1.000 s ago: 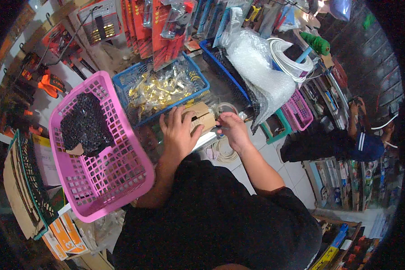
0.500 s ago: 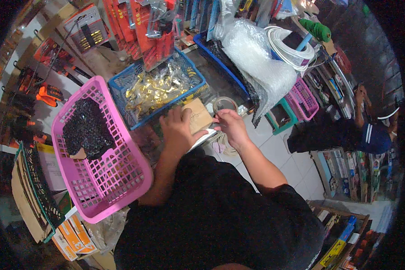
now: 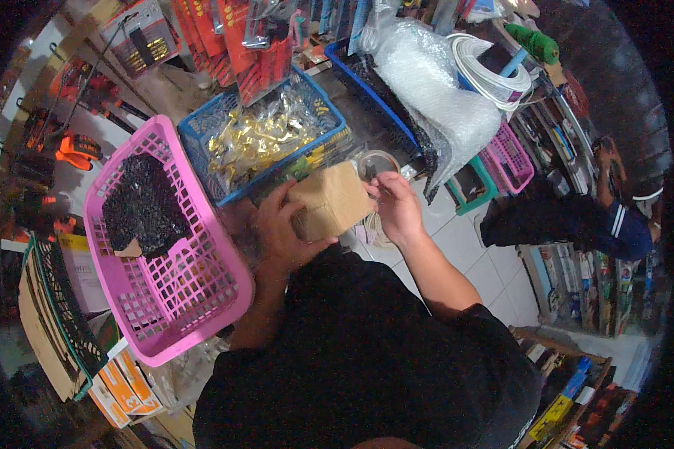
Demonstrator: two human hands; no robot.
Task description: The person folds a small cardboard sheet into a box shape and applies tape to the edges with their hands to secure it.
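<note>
My left hand grips a small brown cardboard box from its left side, fingers over the far edge and thumb along the near edge. The box is tilted, so its top and one side face show. At its right edge is my right hand, fingers curled together in a pinch; what they hold, if anything, is too small to make out. Just beyond the right fingertips stands a roll of clear tape, partly covered by that hand.
A pink basket with a black plastic bundle stands at the left. Behind the box is a blue basket of gold-coloured packets. Bubble wrap hangs at the far right, near a coil of white cable. Another person is at the right.
The box has been lifted and tipped up, showing a side face. My left hand has shifted from lying over it to gripping its left side. My right hand has moved slightly right.
</note>
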